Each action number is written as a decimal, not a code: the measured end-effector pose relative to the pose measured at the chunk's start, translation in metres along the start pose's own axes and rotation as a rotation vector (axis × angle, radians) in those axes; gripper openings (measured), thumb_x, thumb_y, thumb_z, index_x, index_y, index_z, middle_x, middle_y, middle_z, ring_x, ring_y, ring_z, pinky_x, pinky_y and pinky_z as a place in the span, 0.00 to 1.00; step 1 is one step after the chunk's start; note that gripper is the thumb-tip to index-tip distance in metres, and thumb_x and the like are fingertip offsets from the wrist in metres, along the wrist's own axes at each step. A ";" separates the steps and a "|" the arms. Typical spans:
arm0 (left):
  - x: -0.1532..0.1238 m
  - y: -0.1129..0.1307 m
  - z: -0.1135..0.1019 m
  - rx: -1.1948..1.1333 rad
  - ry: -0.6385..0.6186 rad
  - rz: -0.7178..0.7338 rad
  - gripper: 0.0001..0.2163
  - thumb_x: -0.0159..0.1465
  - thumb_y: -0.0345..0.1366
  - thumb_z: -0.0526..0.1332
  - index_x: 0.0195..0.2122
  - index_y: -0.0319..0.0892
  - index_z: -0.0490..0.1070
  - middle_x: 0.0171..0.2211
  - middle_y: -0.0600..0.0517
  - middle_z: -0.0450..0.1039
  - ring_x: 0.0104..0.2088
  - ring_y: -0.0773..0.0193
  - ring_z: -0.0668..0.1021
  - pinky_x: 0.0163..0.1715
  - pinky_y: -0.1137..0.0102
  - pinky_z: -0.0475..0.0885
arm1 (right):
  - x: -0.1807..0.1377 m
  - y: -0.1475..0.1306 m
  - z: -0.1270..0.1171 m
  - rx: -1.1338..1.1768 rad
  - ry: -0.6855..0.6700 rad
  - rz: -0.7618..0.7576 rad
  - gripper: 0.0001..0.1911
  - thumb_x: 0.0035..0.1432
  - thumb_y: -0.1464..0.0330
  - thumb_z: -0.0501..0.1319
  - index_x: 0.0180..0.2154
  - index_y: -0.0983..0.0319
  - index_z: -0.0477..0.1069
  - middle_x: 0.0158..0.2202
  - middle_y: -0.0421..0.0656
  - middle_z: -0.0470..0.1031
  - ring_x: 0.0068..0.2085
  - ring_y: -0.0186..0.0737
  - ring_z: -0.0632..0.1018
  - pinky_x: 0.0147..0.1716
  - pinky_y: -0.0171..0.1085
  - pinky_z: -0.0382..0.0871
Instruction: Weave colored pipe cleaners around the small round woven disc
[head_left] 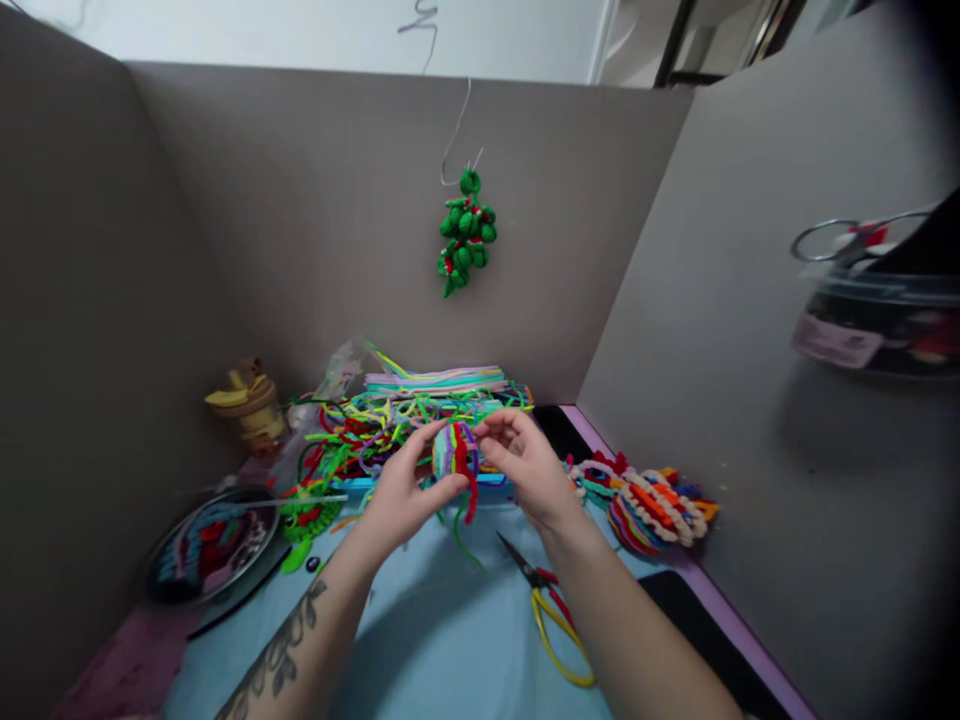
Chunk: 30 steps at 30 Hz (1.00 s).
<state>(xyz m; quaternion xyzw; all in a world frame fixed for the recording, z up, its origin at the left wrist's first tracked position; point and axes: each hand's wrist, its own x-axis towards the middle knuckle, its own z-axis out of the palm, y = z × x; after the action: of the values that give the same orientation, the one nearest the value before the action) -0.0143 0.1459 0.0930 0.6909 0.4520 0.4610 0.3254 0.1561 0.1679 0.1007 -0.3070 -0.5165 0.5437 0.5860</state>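
A small rounded piece of striped pipe-cleaner work (453, 450), in red, purple, yellow and teal, is held up over the mat. My left hand (409, 490) grips it from the left, thumb below and fingers behind. At its right edge my right hand (521, 465) has thumb and fingers pinched together; what lies between them is too small to make out. A red pipe-cleaner end (472, 500) hangs from the piece, with a green strand (466, 543) below it. Scissors (551, 610) with yellow and red handles lie partly under my right forearm.
Behind my hands is a heap of loose pipe cleaners (352, 425) in a blue tray (491, 480). Finished colourful pieces (652, 510) lie at right. A round dish (214, 545) and a flowerpot-like object (251, 410) stand left. A green ornament (466, 235) hangs on the back panel.
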 end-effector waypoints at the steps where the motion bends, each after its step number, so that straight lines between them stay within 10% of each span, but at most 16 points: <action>1: 0.000 0.000 0.001 0.012 0.006 0.005 0.29 0.56 0.43 0.65 0.58 0.42 0.61 0.57 0.42 0.67 0.51 0.53 0.75 0.46 0.63 0.74 | 0.000 0.001 0.003 0.081 0.003 0.050 0.20 0.44 0.66 0.70 0.38 0.59 0.64 0.35 0.39 0.74 0.37 0.36 0.76 0.37 0.35 0.70; 11: -0.001 -0.008 0.009 0.148 0.051 0.031 0.28 0.58 0.44 0.64 0.58 0.43 0.61 0.56 0.43 0.69 0.53 0.52 0.74 0.49 0.61 0.71 | -0.002 0.012 0.018 0.413 0.085 0.214 0.28 0.37 0.73 0.71 0.41 0.58 0.62 0.32 0.37 0.75 0.31 0.34 0.77 0.33 0.34 0.71; 30: -0.003 -0.005 0.007 0.290 0.105 0.090 0.28 0.58 0.45 0.64 0.58 0.44 0.63 0.56 0.44 0.68 0.53 0.53 0.74 0.50 0.62 0.70 | -0.001 0.014 0.018 0.333 -0.008 0.153 0.25 0.41 0.66 0.71 0.41 0.58 0.64 0.29 0.36 0.73 0.28 0.34 0.75 0.29 0.33 0.69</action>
<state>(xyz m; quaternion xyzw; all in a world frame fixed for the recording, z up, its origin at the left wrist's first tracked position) -0.0095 0.1445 0.0854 0.7253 0.4987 0.4404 0.1770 0.1345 0.1663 0.0929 -0.2421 -0.3968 0.6658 0.5836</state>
